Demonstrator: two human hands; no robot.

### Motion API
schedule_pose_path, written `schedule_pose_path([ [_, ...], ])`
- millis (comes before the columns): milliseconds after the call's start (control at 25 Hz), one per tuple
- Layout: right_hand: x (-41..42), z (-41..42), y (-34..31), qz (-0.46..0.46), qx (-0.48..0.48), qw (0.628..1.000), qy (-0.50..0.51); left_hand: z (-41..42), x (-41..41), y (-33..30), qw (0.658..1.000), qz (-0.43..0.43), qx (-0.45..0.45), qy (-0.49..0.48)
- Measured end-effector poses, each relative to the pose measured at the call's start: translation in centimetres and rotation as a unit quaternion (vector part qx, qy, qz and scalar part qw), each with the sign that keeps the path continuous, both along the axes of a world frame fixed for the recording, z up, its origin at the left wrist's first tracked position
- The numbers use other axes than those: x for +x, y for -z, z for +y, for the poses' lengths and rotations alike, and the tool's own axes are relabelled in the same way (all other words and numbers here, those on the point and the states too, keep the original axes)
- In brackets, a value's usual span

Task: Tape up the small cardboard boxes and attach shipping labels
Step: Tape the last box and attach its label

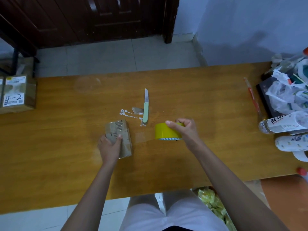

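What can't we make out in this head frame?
- Small cardboard box: near left corner hidden under the left hand.
- Yellow tape roll: core hidden by the right hand.
- Labelled box: cut by left edge, print too small.
- Bottles: cut by right edge.

A home room: dark wooden door point(103, 19), tiled floor point(116, 55), wooden table point(200, 155) cluttered with plastic bags point(283, 97).
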State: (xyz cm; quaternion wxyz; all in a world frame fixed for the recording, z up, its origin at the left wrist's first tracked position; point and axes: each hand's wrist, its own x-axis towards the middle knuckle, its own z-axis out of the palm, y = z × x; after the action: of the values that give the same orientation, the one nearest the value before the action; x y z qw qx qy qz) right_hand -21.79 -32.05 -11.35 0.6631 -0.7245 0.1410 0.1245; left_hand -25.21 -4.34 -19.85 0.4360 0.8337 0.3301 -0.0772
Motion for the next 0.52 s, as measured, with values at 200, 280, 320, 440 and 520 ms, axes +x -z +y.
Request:
schedule_pose_path([
  [200,0.0,0.1,-1.2,-0.011,0.027,0.999,-0.012,0.0,-0.1,0.1,1.0,0.002,0.0,-0.002],
  [280,-0.4,0.2,-1.7,-0.017,0.027,0.999,-0.029,0.2,-0.2,0.3,1.0,0.001,-0.003,-0.005],
  [320,-0.6,0.3,-2.0,-0.019,0.042,0.998,-0.036,0.2,-0.1,0.3,1.0,0.002,-0.006,-0.007],
  [440,-0.3,0.0,-4.1,-0.026,0.148,0.989,-0.003,0.3,-0.1,0.4,1.0,0.006,-0.006,-0.001],
  [520,1.0,-0.9,-5.9,-0.074,0.127,0.989,0.007,0.2,0.1,0.2,1.0,0.007,-0.009,-0.008],
])
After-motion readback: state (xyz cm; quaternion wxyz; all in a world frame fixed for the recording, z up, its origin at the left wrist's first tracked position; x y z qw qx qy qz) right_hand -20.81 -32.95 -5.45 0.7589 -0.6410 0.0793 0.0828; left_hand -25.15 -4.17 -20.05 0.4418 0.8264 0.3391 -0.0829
